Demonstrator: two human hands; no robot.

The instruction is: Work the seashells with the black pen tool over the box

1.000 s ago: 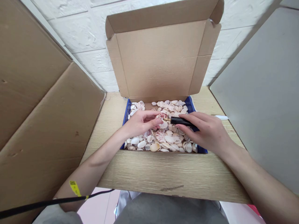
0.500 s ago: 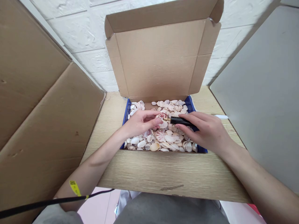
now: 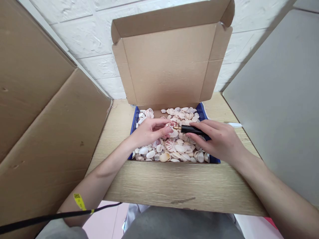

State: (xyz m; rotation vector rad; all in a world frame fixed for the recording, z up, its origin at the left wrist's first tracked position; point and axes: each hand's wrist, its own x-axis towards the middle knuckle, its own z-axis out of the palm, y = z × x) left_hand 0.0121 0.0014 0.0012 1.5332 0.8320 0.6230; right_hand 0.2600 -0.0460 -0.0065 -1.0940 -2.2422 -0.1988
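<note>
An open cardboard box (image 3: pixel 133 122) with blue side walls sits on the wooden table and holds several small seashells (image 3: pixel 174 149), white, pink and tan. Over the shells, my left hand (image 3: pixel 149 132) pinches a small pink-striped shell (image 3: pixel 168 125) between thumb and fingers. My right hand (image 3: pixel 216 139) grips a black pen-like tool (image 3: pixel 190 129) whose brass tip points left and touches that shell. The box lid (image 3: pixel 171 59) stands upright behind.
The wooden table (image 3: pixel 174 186) runs to a near edge by my lap. Large cardboard sheets (image 3: pixel 45 109) lean at the left and a grey panel (image 3: pixel 279 93) stands at the right. A white brick wall is behind. A black cable (image 3: pixel 50 217) crosses below my left arm.
</note>
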